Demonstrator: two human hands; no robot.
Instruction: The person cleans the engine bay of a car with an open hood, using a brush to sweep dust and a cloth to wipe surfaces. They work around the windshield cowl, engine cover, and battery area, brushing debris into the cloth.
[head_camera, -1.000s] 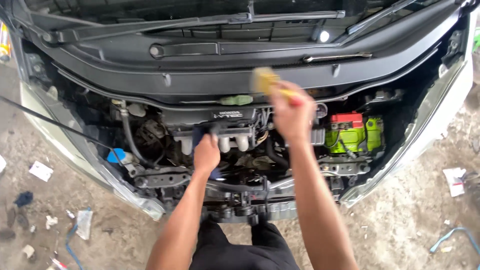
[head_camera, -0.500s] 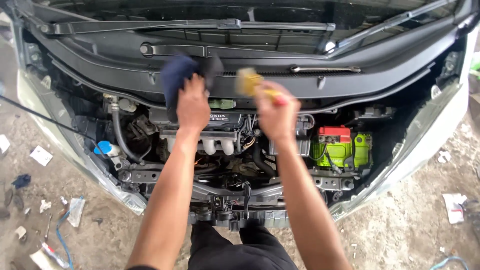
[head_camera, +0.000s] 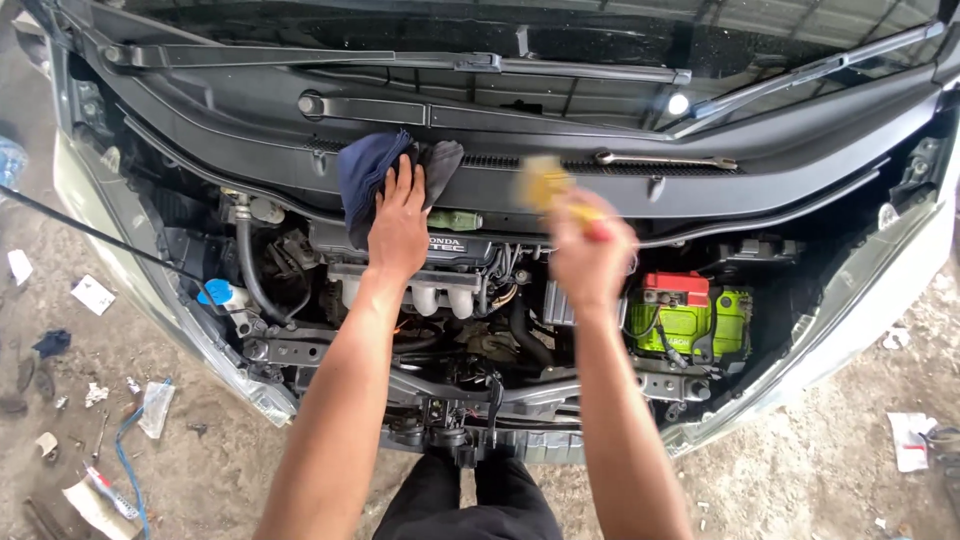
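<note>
I look down into an open car engine bay (head_camera: 480, 330). My left hand (head_camera: 400, 225) presses a dark blue cloth (head_camera: 368, 170) flat against the black cowl panel (head_camera: 560, 150) under the windscreen. My right hand (head_camera: 590, 250) grips a brush with a red handle and yellowish bristles (head_camera: 545, 182), blurred with motion, its head against the cowl just right of the cloth. Below my hands sits the engine with its pale intake pipes (head_camera: 435, 298).
A bright green battery with a red terminal cover (head_camera: 690, 320) sits at the right of the bay. A blue cap (head_camera: 215, 292) is at the left. Wiper arms (head_camera: 400, 62) lie above the cowl. Scraps of paper and litter (head_camera: 95, 295) lie on the dirt floor.
My left hand lifted the blue cloth from the engine up onto the cowl panel. My right hand with the brush stayed near the cowl, shifting slightly.
</note>
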